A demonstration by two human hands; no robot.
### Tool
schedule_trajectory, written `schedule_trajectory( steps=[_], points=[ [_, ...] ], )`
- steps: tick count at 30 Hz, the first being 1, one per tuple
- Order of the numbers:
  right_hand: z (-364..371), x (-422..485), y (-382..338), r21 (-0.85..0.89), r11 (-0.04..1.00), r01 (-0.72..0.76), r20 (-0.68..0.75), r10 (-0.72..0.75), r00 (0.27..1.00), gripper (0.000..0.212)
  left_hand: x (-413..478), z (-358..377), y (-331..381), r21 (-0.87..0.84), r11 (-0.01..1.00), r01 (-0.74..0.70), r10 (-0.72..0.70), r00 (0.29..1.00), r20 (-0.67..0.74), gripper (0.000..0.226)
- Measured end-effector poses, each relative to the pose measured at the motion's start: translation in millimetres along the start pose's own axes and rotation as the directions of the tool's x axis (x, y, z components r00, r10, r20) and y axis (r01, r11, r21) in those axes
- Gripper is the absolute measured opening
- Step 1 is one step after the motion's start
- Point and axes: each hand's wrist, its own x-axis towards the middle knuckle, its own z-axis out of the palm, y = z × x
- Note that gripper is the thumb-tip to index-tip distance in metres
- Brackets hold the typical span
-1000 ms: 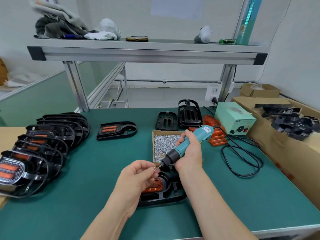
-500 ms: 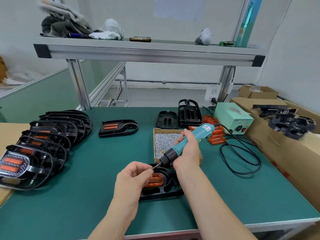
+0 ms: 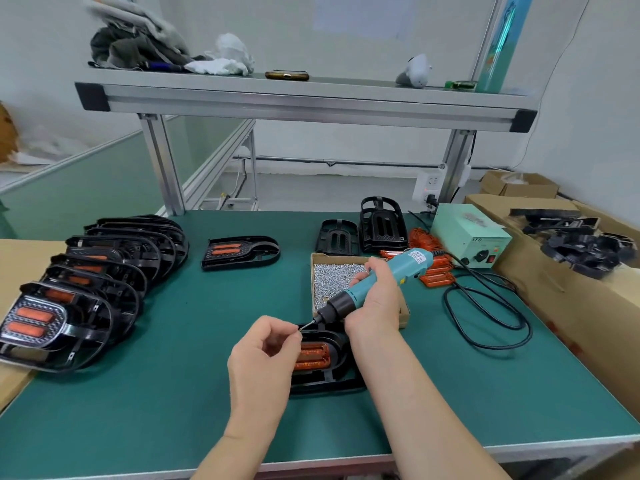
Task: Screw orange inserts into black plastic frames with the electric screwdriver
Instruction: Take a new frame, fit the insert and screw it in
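The black frame (image 3: pixel 327 383) lies flat on the green desk (image 3: pixel 156 393) directly in front of the person, with the orange insert (image 3: pixel 313 355) seated in its opening. Just above the frame's far edge the left hand (image 3: pixel 263 355) has thumb and forefinger pinched together on a small silver screw (image 3: pixel 303 328), held to the bit of the electric screwdriver (image 3: pixel 377 278). The right hand (image 3: pixel 375 303) is wrapped round the tool's teal body, which slants down toward the frame from the far right. The step in hand looks like loading a screw onto the bit, with no driving begun on this one yet.

The next move would call for tipping the tool nearer upright, setting the screw into a hole of the insert, and pressing straight down while the left hand steadies the frame; a slanted start could let the screw drop or cross-thread.

Beyond the frame sits an open box of screws (image 3: pixel 332 275). Far to the frame's left lies a row of finished frames (image 3: pixel 86 289). To its far right are the power unit (image 3: pixel 467 237) and its looped cable (image 3: pixel 485 317).

The screw is tiny and half buried in the fingertips, so its seating on the bit cannot be told. The left hand covers the frame's left part and the screw holes there; whether any screws are already in this insert cannot be made out.
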Motion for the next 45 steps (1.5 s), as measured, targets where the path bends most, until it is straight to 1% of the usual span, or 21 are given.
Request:
schedule_trajectory(
  steps=[4, 9, 15, 17, 19, 21, 22, 24, 25, 26, 27, 29, 31, 33, 35, 38, 40, 41, 42, 44, 45],
  points=[
    [-1.0, -1.3, 6.1, -0.036, 0.999, -0.019, 0.025, 0.02, 0.999, 0.017, -1.8, -0.1, -2.4, -0.066, 0.997, 0.028, -0.029, 1.0, -0.001, 0.031],
    [-3.3, 0.7, 5.2, -0.005, 1.0, -0.026, 0.029, 0.027, 0.999, 0.016, -2.0, -0.5, -3.2, -0.165, 0.985, 0.053, -0.054, 0.999, -0.002, 0.031],
    [-4.2, 0.2, 7.0, -0.012, 0.999, -0.046, 0.027, 0.047, 0.999, 0.016, -2.9, 0.7, -5.4, -0.136, 0.99, 0.035, -0.034, 0.999, 0.007, 0.031],
    [-5.1, 0.3, 7.2, -0.019, 0.999, -0.044, 0.019, 0.044, 0.999, 0.017, -4.4, 0.7, -8.4, -0.029, 0.999, -0.046, 0.045, 0.999, -0.006, 0.031],
    [-6.4, 0.1, 7.7, -0.035, 0.999, -0.03, 0.008, 0.03, 1.0, 0.018, -6.0, -0.2, -10.7, 0.156, 0.958, -0.242, 0.248, 0.969, -0.02, 0.032],
    [-7.4, -0.4, 8.2, -0.059, 0.998, -0.02, -0.002, 0.02, 1.0, 0.019, -7.4, -1.8, -14.3, 0.307, 0.826, -0.474, 0.495, 0.869, 0.01, 0.025],
    [-7.8, -0.5, 8.4, -0.069, 0.997, -0.019, -0.007, 0.019, 1.0, 0.019, -7.4, -2.5, -16.6, 0.341, 0.761, -0.552, 0.578, 0.816, 0.032, 0.018],
    [-8.9, -0.3, 8.4, -0.073, 0.997, -0.031, -0.024, 0.03, 0.999, 0.018, -5.9, -3.7, -20.2, 0.362, 0.688, -0.629, 0.657, 0.752, 0.057, 0.013],
    [-9.6, -0.7, 8.2, -0.059, 0.997, -0.051, -0.031, 0.049, 0.998, 0.017, -5.3, -3.3, -20.5, 0.362, 0.68, -0.637, 0.668, 0.742, 0.052, 0.013],
    [-10.5, -1.0, 7.9, -0.037, 0.997, -0.074, -0.033, 0.073, 0.997, 0.016, -4.9, -2.4, -20.0, 0.348, 0.696, -0.628, 0.66, 0.751, 0.037, 0.014],
    [-11.3, -1.3, 7.6, -0.019, 0.995, -0.093, -0.031, 0.093, 0.995, 0.015, -5.0, -1.4, -18.3, 0.311, 0.74, -0.597, 0.626, 0.78, 0.009, 0.016],
    [-12.8, -1.9, 7.2, -0.016, 0.994, -0.109, -0.032, 0.109, 0.994, 0.018, -7.3, 1.6, -13.7, 0.167, 0.862, -0.478, 0.49, 0.871, -0.041, 0.025],
    [-13.3, -2.8, 6.9, -0.025, 0.996, -0.086, -0.029, 0.085, 0.996, 0.016, -10.1, 3.3, -12.4, 0.075, 0.924, -0.376, 0.379, 0.925, -0.032, 0.038],
    [-12.9, -3.3, 6.8, -0.027, 0.999, -0.039, -0.011, 0.039, 0.999, 0.021, -11.4, 2.4, -13.2, 0.065, 0.942, -0.328, 0.329, 0.944, 0.004, 0.05],
    [-11.8, -3.7, 5.5, -0.01, 1.0, 0.017, 0.0, -0.017, 1.0, 0.023, -9.4, 1.0, -12.7, 0.019, 0.969, -0.247, 0.246, 0.969, 0.025, 0.053],
    [-11.2, -3.6, 2.6, 0.02, 0.999, 0.045, 0.026, -0.046, 0.999, 0.023, -2.8, 0.1, -10.3, -0.196, 0.98, 0.019, 0.005, 0.993, 0.12, 0.05],
    [-12.0, -3.2, 1.8, 0.014, 0.999, 0.042, 0.054, -0.043, 0.998, 0.022, -0.1, -0.5, -9.5, -0.26, 0.957, 0.129, -0.08, 0.979, 0.19, 0.05],
    [-12.3, -3.0, 1.7, 0.01, 0.999, 0.044, 0.06, -0.044, 0.997, 0.022, -0.3, -0.6, -8.9, -0.251, 0.959, 0.132, -0.082, 0.976, 0.203, 0.05],
    [-12.0, -2.9, 2.0, 0.002, 0.999, 0.048, 0.059, -0.048, 0.997, 0.021, -1.6, -0.7, -8.1, -0.216, 0.972, 0.096, -0.053, 0.979, 0.195, 0.051],
    [-11.3, -3.5, 3.1, -0.015, 0.998, 0.062, 0.038, -0.061, 0.997, 0.021, -5.7, -1.4, -7.9, -0.066, 0.993, -0.096, 0.104, 0.984, 0.145, 0.055],
    [-11.5, -3.8, 3.8, -0.02, 0.997, 0.069, 0.02, -0.069, 0.997, 0.022, -8.0, -1.7, -8.9, 0.035, 0.974, -0.222, 0.216, 0.968, 0.127, 0.056]
  ],
)
